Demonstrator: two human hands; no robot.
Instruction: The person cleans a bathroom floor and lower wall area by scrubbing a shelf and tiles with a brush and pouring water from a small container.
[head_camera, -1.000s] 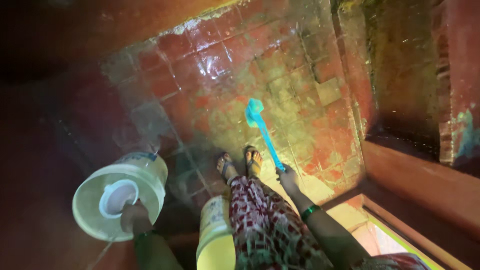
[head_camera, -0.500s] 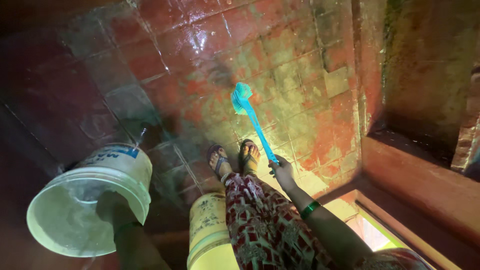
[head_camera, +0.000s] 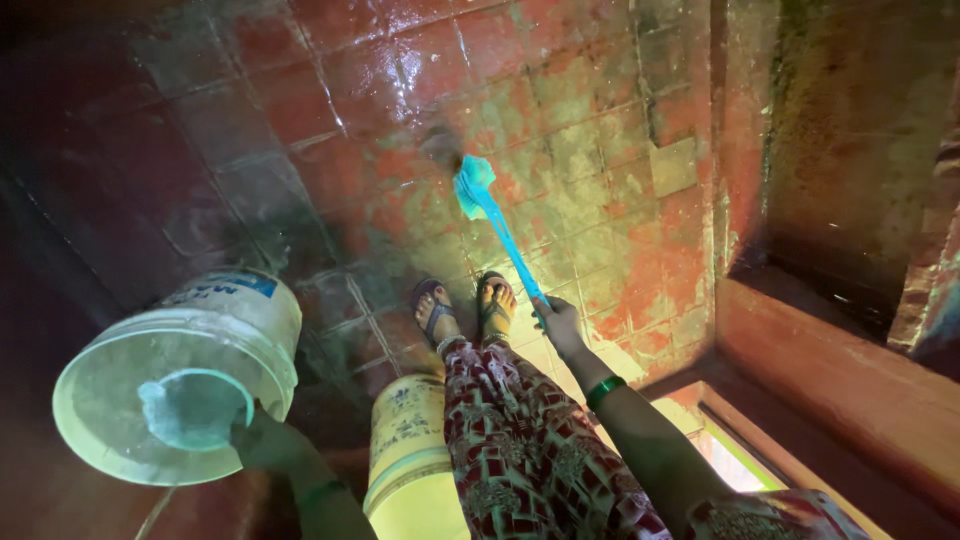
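My left hand (head_camera: 262, 440) grips the rim of a pale plastic bucket (head_camera: 175, 375) and tips it so that its open mouth faces the camera, low on the left. My right hand (head_camera: 560, 325) is closed round the handle of a turquoise long-handled scrub brush (head_camera: 490, 225). The brush head rests on the wet red tiled floor (head_camera: 560, 130) ahead of my two sandalled feet (head_camera: 465, 305). A green bangle sits on my right wrist. My patterned trousers fill the lower middle.
A yellow plastic bucket (head_camera: 410, 450) stands against my left leg. A raised red ledge (head_camera: 830, 360) runs along the right side, with a grimy wall (head_camera: 850, 120) above it. The left part of the floor lies in deep shadow.
The bucket in my left hand has swung up and tilted further, its mouth now larger in view. The brush has slid forward and left across the tiles.
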